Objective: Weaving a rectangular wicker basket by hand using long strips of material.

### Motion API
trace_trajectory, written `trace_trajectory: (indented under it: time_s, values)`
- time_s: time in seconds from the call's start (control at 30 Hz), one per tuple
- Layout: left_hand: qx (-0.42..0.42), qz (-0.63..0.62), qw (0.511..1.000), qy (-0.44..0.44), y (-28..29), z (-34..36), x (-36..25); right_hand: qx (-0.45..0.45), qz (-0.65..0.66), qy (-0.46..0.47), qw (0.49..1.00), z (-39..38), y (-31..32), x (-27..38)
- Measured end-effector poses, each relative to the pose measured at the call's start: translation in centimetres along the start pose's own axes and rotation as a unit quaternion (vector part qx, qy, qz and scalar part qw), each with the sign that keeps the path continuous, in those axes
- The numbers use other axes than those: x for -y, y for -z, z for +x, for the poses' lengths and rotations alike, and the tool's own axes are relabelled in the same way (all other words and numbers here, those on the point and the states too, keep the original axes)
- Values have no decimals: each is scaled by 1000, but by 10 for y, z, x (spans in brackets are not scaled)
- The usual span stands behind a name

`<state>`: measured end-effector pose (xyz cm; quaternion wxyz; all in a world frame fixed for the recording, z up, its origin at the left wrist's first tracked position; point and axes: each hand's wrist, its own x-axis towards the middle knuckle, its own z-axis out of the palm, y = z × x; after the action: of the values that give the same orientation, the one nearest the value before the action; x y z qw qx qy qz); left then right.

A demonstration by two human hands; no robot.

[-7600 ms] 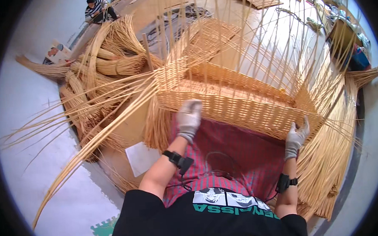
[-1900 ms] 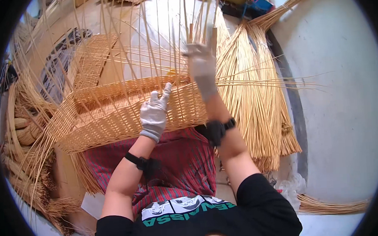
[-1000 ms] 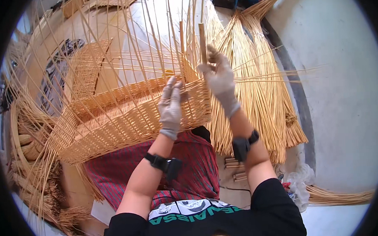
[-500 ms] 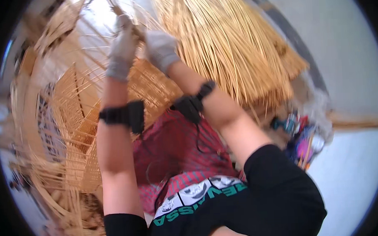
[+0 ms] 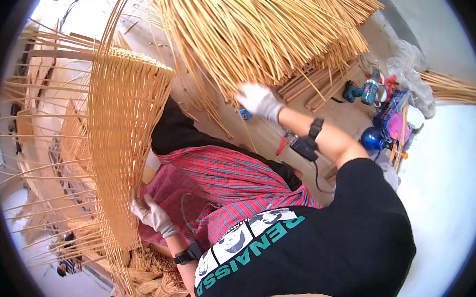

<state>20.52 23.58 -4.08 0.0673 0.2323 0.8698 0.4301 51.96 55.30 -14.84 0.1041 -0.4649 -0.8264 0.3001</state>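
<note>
A curved woven wicker panel (image 5: 118, 132) stands upright at my left, with long loose stakes sticking out from its left side. My left hand (image 5: 155, 216), in a white work glove, is closed on the lower right edge of this weave. The other gloved hand, my right hand (image 5: 260, 101), is at the near edge of a big bundle of straw-coloured rattan canes (image 5: 275, 35). Its fingers are at the cane ends, but whether they pinch any is unclear. A red plaid cloth (image 5: 223, 173) covers my lap beside the panel.
A blue tape measure (image 5: 245, 114) lies below my right hand. Farther right are dark wooden strips (image 5: 320, 86), a teal cordless drill (image 5: 371, 88), crumpled clear plastic (image 5: 413, 77) and a blue round container (image 5: 373, 139). Coiled cane (image 5: 158, 274) sits at lower left.
My hands, together at the far upper left before, have parted: left drew back to the panel's near edge, right moved right to the canes. The woven piece now stands upright at my left.
</note>
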Motion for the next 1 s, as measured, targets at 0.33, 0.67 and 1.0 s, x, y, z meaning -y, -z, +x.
trace_trajectory:
  time_s: [0.33,0.67,1.0]
  values:
    - [233,-52,970,40,11,-46,-37,165,-193,99,962,-34,-233,-97]
    - [343,-247,905,59,-41,-32,-70,261,155,-108,947,-31,-41,16]
    - [396,-325,855,80,-66,-31,-105,160,332,199,908,-45,29,188]
